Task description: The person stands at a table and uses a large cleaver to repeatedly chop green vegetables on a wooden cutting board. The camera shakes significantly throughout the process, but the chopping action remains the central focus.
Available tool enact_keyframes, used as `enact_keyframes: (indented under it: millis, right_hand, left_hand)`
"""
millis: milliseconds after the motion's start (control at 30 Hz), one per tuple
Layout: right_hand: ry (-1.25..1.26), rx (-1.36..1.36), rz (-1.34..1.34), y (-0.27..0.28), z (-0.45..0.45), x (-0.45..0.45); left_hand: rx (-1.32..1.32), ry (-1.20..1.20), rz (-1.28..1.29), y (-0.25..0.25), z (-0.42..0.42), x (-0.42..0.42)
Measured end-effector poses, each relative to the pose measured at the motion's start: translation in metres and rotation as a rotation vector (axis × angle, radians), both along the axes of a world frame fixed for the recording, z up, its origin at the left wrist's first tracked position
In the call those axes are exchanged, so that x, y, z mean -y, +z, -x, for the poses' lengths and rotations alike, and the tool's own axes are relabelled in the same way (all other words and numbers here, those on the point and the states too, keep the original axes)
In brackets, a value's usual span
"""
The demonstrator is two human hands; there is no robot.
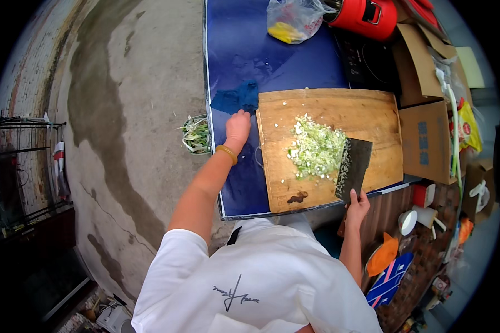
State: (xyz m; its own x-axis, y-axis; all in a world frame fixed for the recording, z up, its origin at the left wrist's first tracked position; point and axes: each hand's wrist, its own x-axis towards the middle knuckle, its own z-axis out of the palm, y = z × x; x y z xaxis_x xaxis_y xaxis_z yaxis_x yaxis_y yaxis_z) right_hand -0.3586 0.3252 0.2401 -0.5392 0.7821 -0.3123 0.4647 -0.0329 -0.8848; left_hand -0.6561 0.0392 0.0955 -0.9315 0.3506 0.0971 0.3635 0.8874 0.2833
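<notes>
A wooden cutting board [375, 112] lies on a blue-covered table [241, 183], with a pile of chopped green onion [316, 147] on it. My right hand [358, 206] grips the handle of a cleaver [354, 166], whose blade lies flat-looking over the board at the pile's right side, with bits stuck along one edge. At the lower edge of a blue cloth [237, 98], left of the board, is my left hand [238, 125]; its fingers are bent, and whether they pinch the cloth cannot be told.
A clear plastic bag [296, 23] and a red pot [364, 16] stand at the table's far side, near a black induction cooktop [371, 60]. An open cardboard box [427, 141] borders the board's right. Beyond the table's left edge is a container of onion scraps [196, 135].
</notes>
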Motion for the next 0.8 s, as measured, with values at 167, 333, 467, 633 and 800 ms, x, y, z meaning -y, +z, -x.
enact_keyframes:
  millis: [167,333,467,633,800]
  right_hand:
    - [0.074,-0.013,-0.047,-0.003,0.011,-0.007]
    - [0.252,-0.061,-0.301,-0.008,0.046,-0.034]
    - [0.186,-0.054,-0.18,-0.014,0.063,-0.048]
    - [0.114,-0.024,-0.033,-0.005,0.068,-0.027]
    - [0.162,-0.018,-0.063,-0.032,0.05,-0.027]
  left_hand:
    - [-0.045,-0.059,-0.011,0.009,-0.009,0.002]
    - [-0.01,-0.11,-0.041,-0.001,-0.015,-0.009]
    - [0.07,-0.113,-0.109,0.001,-0.016,-0.014]
    - [0.185,-0.19,-0.326,0.013,-0.027,0.002]
    - [0.213,-0.129,-0.295,0.005,-0.034,0.002]
